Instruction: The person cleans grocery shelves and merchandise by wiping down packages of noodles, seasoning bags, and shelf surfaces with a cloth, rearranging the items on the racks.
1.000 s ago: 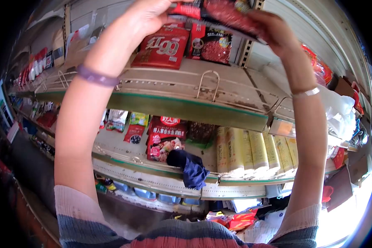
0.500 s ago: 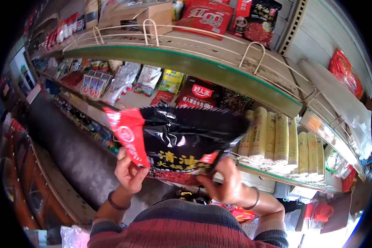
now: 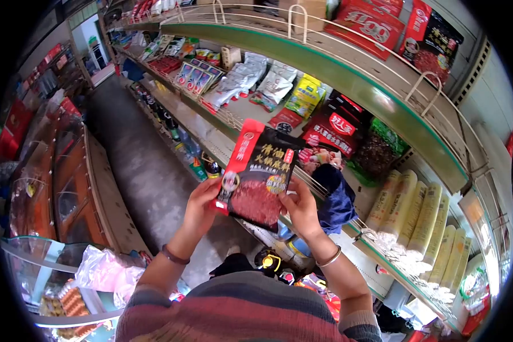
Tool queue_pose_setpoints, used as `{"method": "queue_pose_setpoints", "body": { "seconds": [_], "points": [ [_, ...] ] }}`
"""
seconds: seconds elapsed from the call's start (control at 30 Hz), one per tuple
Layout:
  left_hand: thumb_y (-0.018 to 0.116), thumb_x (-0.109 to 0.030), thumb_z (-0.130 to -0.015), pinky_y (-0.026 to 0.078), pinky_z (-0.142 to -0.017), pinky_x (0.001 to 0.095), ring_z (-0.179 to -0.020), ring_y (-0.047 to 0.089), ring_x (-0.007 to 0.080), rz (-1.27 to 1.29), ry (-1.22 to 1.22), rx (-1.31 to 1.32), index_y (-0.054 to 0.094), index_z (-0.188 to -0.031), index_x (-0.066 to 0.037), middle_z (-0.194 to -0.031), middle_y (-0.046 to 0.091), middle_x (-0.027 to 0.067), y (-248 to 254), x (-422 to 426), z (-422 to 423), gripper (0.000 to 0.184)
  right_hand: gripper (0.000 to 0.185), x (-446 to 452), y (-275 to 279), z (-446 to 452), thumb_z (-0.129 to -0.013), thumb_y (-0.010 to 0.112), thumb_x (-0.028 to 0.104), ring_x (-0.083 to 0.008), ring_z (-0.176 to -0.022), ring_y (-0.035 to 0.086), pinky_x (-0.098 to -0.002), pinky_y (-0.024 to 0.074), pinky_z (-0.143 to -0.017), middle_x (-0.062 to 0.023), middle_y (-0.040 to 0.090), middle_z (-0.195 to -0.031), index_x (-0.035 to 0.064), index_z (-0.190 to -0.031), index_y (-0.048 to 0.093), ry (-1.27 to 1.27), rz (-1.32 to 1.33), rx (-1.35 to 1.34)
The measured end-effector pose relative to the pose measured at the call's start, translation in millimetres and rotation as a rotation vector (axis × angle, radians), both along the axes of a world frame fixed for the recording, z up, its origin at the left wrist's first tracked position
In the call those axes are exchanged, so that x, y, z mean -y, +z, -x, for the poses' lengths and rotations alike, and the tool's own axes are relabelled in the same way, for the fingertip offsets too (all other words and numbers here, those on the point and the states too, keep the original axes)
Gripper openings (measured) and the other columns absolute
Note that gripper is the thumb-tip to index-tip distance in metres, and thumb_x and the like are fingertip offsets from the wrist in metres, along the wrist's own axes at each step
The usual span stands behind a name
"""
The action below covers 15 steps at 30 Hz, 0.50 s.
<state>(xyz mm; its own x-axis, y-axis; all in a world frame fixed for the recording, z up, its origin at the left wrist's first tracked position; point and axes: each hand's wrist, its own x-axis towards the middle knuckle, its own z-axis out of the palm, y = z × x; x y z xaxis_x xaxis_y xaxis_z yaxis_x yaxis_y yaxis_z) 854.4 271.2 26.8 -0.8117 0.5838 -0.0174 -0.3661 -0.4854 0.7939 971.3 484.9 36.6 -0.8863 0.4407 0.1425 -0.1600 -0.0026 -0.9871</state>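
A red and black packet of hot pot seasoning [image 3: 258,171] is held up before my chest, front face towards me. My left hand [image 3: 202,199] grips its lower left edge, thumb close to the red strip. On the opposite side, my right hand [image 3: 301,206] pinches the lower right edge, with the thumb on the front. The fingers behind the packet are hidden. Beyond it, a dark red seasoning packet [image 3: 335,130] stands on the middle shelf. A dark blue cloth [image 3: 336,196] hangs at the shelf edge, just past my right hand.
Several yellow noodle packs [image 3: 407,208] lie on the shelf at right. A similar black and red packet [image 3: 430,43] stands on the upper shelf, behind a wire rail [image 3: 305,21]. Bottles [image 3: 212,169] line the lower level. A glass-topped case [image 3: 40,262] stands at lower left.
The packet has been straightened and lowered, its printed front now showing fully. My view has swung left, so the shelves sit further right and more aisle shows. Both hands still hold the packet.
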Motion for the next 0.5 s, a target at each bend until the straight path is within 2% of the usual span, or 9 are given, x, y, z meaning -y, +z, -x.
{"method": "queue_pose_setpoints", "body": {
  "seconds": [0.1,0.13,0.2,0.27,0.3,0.33,0.4,0.43,0.5],
  "points": [
    [0.053,-0.007,-0.080,0.035,-0.098,0.0294,-0.109,0.051,0.0176,-0.181,-0.059,-0.014,0.040,-0.129,0.006,-0.119,0.053,0.0110,20,-18,32,0.052,0.045,-2,10,33,-0.086,0.057,0.002,-0.0100,-0.063,0.055,-0.0225,0.0436,-0.052,-0.0090,0.056,-0.094,-0.0018,-0.127,0.037,0.011,-0.025,-0.006],
    [0.052,-0.007,-0.081,0.035,-0.099,0.0295,-0.112,0.049,0.0183,-0.204,-0.064,-0.014,0.040,-0.129,0.006,-0.122,0.052,0.0108,6,-21,55,0.051,0.045,-2,16,44,-0.087,0.057,0.003,-0.0105,-0.065,0.055,-0.0227,0.0434,-0.053,-0.0088,0.055,-0.094,-0.0018,-0.127,0.037,-0.001,-0.021,-0.011],
    [0.051,-0.006,-0.082,0.036,-0.098,0.0299,-0.113,0.049,0.0181,-0.184,0.017,-0.017,0.038,-0.130,0.005,-0.124,0.050,0.0107,-5,-32,94,0.051,0.050,-9,7,80,-0.086,0.059,0.005,-0.0125,-0.067,0.057,-0.0239,0.0449,-0.054,-0.0106,0.055,-0.095,-0.0014,-0.129,0.035,-0.028,-0.070,-0.074],
    [0.051,-0.004,-0.083,0.040,-0.094,0.0300,-0.106,0.052,0.0158,-0.211,0.025,-0.094,0.040,-0.128,0.002,-0.122,0.051,0.0095,14,-43,123,0.047,0.053,-14,8,119,-0.084,0.061,0.006,-0.0138,-0.069,0.058,-0.0251,0.0474,-0.057,-0.0109,0.054,-0.096,-0.0015,-0.129,0.035,-0.115,-0.057,0.007],
    [0.051,-0.004,-0.083,0.040,-0.094,0.0300,-0.106,0.052,0.0156,-0.224,0.040,-0.095,0.041,-0.127,0.002,-0.122,0.051,0.0096,13,-46,143,0.045,0.057,-17,6,142,-0.084,0.059,0.006,-0.0177,-0.067,0.063,-0.0276,0.0516,-0.055,-0.0154,0.056,-0.097,-0.0057,-0.132,0.029,-0.119,-0.022,0.002],
    [0.052,-0.003,-0.083,0.040,-0.094,0.0300,-0.106,0.052,0.0154,-0.235,0.053,-0.095,0.042,-0.125,0.002,-0.122,0.051,0.0097,15,-48,162,0.044,0.058,-20,7,160,-0.083,0.058,0.005,-0.0184,-0.067,0.063,-0.0282,0.0519,-0.055,-0.0154,0.057,-0.096,-0.0061,-0.132,0.030,-0.108,-0.060,0.013],
    [0.053,0.000,-0.083,0.040,-0.092,0.0275,-0.099,0.053,0.0132,-0.202,0.107,-0.081,0.040,-0.128,-0.004,-0.113,0.053,0.0052,8,-52,199,0.047,0.060,-26,-3,196,-0.082,0.059,0.005,-0.0189,-0.067,0.063,-0.0285,0.0522,-0.055,-0.0145,0.057,-0.095,-0.0056,-0.133,0.029,-0.086,-0.036,0.051],
    [0.053,0.000,-0.082,0.040,-0.091,0.0271,-0.097,0.052,0.0127,-0.171,0.124,-0.099,0.040,-0.129,-0.006,-0.109,0.053,0.0033,17,-54,208,0.049,0.052,-24,-5,211,-0.080,0.059,0.004,-0.0181,-0.067,0.063,-0.0281,0.0522,-0.055,-0.0135,0.058,-0.091,-0.0066,-0.126,0.038,-0.109,-0.040,0.044],
    [0.054,-0.001,-0.082,0.039,-0.088,0.0272,-0.092,0.050,0.0115,-0.107,0.141,-0.134,0.037,-0.132,-0.008,-0.098,0.051,-0.0003,23,-55,227,0.053,0.044,-26,-4,235,-0.079,0.059,0.004,-0.0178,-0.066,0.063,-0.0280,0.0526,-0.055,-0.0129,0.059,-0.089,-0.0065,-0.119,0.044,-0.086,-0.048,0.093]
  ]
}}
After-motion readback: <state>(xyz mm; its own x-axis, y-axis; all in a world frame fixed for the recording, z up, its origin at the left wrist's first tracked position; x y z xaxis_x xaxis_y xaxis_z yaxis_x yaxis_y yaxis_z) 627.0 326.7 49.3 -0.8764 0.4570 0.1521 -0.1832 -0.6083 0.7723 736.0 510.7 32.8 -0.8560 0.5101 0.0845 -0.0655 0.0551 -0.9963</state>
